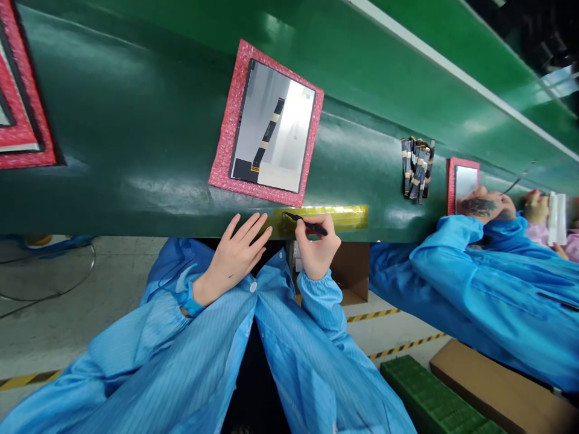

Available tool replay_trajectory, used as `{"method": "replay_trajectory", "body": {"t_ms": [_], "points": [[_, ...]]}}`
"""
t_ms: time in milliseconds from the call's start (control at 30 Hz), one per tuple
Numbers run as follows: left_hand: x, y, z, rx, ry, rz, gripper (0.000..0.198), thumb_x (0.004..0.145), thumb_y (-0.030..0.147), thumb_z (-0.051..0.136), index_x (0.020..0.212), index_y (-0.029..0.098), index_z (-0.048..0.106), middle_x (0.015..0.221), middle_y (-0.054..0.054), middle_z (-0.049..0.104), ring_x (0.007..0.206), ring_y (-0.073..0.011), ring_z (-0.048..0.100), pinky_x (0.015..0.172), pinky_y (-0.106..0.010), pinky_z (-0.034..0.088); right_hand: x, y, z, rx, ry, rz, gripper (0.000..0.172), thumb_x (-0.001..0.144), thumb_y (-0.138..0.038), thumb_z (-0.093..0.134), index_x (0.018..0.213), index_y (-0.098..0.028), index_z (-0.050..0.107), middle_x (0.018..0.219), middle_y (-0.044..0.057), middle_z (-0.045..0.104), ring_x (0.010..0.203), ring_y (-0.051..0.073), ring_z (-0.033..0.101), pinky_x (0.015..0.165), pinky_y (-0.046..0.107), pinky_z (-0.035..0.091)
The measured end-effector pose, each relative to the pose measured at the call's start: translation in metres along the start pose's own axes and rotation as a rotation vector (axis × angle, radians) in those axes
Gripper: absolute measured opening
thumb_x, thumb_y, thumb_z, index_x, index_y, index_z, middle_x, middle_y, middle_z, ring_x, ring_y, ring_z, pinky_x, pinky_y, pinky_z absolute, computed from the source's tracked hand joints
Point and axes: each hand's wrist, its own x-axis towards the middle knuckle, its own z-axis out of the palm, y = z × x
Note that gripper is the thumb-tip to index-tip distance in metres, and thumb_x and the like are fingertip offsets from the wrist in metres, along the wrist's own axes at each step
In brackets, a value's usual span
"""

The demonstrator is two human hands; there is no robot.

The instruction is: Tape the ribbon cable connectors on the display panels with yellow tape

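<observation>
Head view: the left hand [235, 259] is open, fingers spread, at the near edge of the green conveyor belt [136, 181]. The right hand [317, 250] pinches black tweezers [307, 224] between thumb and fingers; their long axis runs along that edge, tip pointing left onto yellow tape [344, 217], just beside the left hand. Farther on, a display panel [271, 126] lies on pink foam [266, 194].

Bunch of ribbon cables [417, 169] sits on green bench [136, 72], w/ another red foam pad [451, 181] just past it. Co-worker in blue smock [479, 289] is off to R, w/ a 2nd person's pink sleeve [572, 247] beyond. On floor: green crate [429, 398], cardboard box [497, 386], yellow-black hazard tape [384, 349].
</observation>
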Motion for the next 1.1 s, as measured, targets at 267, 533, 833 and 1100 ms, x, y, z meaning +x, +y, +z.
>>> {"method": "replay_trajectory", "body": {"t_ms": [267,533,833,1100], "points": [[-0.001,-0.001,0.001,-0.045,-0.022,-0.024,0.043,0.095,0.016,0.052,0.138,0.015,0.06,0.154,-0.018,0.045,0.144,-0.0314,0.045,0.119,-0.06,0.034,0.012,0.015,0.0,0.246,-0.011,0.169,0.018,0.078,-0.029,0.074,0.081,-0.022,0.059,0.071,-0.005,0.064,0.057,0.011,0.065,0.057,0.024,0.053],[0.003,0.001,-0.005,-0.012,0.01,-0.021,0.036,0.096,0.02,0.054,0.13,0.015,0.065,0.148,-0.018,0.055,0.137,-0.0317,0.053,0.114,-0.056,0.04,0.019,0.012,-0.002,0.589,0.02,0.183,0.033,0.073,-0.035,0.076,0.077,-0.025,0.045,0.056,-0.011,0.051,0.038,0.005,0.042,0.039,0.02,0.032],[0.053,-0.065,-0.021,-0.131,0.082,-0.233,0.047,0.101,0.029,0.041,0.146,0.016,0.048,0.158,-0.017,0.043,0.15,-0.0303,0.035,0.121,-0.056,0.031,0.043,0.003,0.023,0.596,0.094,0.185,0.039,0.073,-0.045,0.076,0.078,-0.026,0.042,0.049,-0.014,0.034,0.037,0.006,0.036,0.04,0.021,0.025],[0.045,-0.052,-0.014,-0.1,0.088,-0.213,0.045,0.101,0.026,0.043,0.144,0.011,0.043,0.159,-0.021,0.04,0.152,-0.0296,0.031,0.122,-0.051,0.033,0.057,0.007,0.054,0.529,0.02,0.138,0.036,0.077,-0.046,0.075,0.081,-0.025,0.047,0.051,-0.012,0.045,0.041,0.007,0.043,0.042,0.022,0.033]]}}
